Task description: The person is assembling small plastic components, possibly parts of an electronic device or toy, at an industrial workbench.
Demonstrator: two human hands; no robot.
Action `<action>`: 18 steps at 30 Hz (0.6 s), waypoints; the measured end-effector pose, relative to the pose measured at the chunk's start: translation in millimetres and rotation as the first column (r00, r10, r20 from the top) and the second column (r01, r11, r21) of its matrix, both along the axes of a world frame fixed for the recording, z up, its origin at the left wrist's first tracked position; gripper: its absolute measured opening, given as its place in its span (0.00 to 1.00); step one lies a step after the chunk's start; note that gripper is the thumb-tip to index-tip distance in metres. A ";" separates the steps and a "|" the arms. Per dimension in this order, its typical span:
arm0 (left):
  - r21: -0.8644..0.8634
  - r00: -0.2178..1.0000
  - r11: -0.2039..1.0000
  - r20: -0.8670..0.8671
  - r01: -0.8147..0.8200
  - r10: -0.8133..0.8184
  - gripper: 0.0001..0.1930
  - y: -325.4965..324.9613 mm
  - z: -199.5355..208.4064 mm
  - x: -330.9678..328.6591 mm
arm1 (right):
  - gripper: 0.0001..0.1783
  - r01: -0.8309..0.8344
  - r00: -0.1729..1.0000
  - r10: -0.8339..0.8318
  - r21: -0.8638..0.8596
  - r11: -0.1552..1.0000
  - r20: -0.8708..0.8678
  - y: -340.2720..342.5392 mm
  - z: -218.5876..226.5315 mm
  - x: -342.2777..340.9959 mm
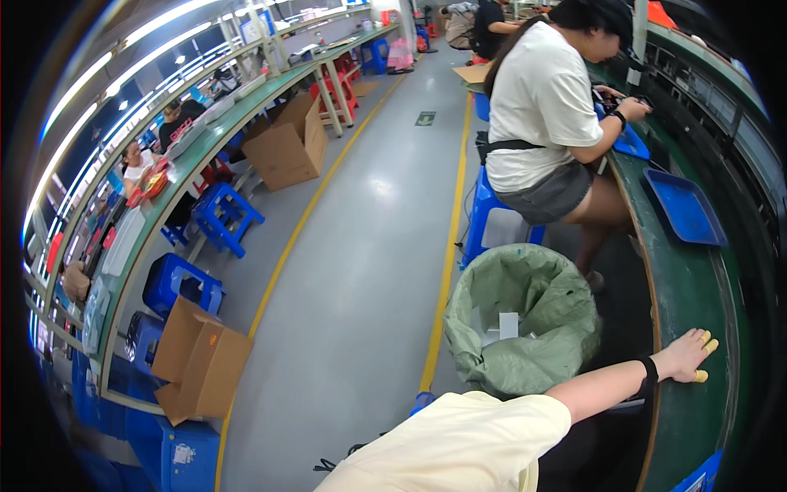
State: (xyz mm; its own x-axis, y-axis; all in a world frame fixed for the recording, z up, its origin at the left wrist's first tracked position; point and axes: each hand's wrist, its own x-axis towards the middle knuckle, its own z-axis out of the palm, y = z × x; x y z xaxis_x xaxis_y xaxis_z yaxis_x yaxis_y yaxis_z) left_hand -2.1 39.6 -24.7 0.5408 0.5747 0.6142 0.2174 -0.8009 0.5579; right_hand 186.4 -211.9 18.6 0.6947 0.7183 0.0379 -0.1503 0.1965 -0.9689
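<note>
My left hand reaches out to the right and rests on the green bench top, seemingly palm down. Its fingers are spread, and yellow finger covers sit on several fingertips. Nothing shows in its grasp. A black band circles the wrist, below the pale yellow sleeve. Farther along the bench lies a blue tray. The corner of another blue object shows at the lower right edge. My right hand is out of view.
A bin lined with a green bag stands beside the bench, white pieces inside. Beyond it a co-worker in a white shirt sits on a blue stool, handling a small dark object. Cardboard boxes and blue stools line the aisle's left.
</note>
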 end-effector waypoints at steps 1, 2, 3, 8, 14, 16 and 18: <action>-0.052 0.999 0.998 -0.024 0.036 -0.037 0.33 -1.3 4.6 -11.3 | 0.25 -0.017 0.999 0.016 0.019 1.000 0.032 6.5 5.0 -17.1; -0.103 0.996 0.992 -0.045 0.072 -0.077 0.33 -1.0 5.6 -15.6 | 0.25 0.030 0.999 -0.029 -0.010 1.000 0.038 6.3 1.7 -17.9; -0.058 0.999 0.998 -0.030 0.028 -0.029 0.33 0.2 -2.9 -15.5 | 0.25 -0.019 1.000 0.019 0.019 1.000 0.014 7.8 1.8 -22.3; -0.077 0.991 0.996 -0.127 0.040 -0.050 0.35 -1.0 8.3 -3.4 | 0.24 -0.007 1.000 0.007 -0.009 1.000 -0.004 6.5 13.2 -18.2; 0.000 0.996 0.996 -0.032 0.089 -0.089 0.34 10.1 12.0 -7.9 | 0.20 0.114 0.982 -0.112 0.010 0.993 -0.150 6.3 -7.0 18.3; 0.053 0.992 0.998 -0.125 0.039 -0.032 0.34 9.3 6.6 -11.0 | 0.17 0.110 0.986 -0.105 0.040 0.993 -0.128 12.1 -4.5 2.0; 0.125 0.992 0.992 -0.122 0.001 0.015 0.32 5.6 3.2 -13.3 | 0.13 0.203 0.966 -0.197 0.016 0.979 -0.164 14.7 -2.1 -6.6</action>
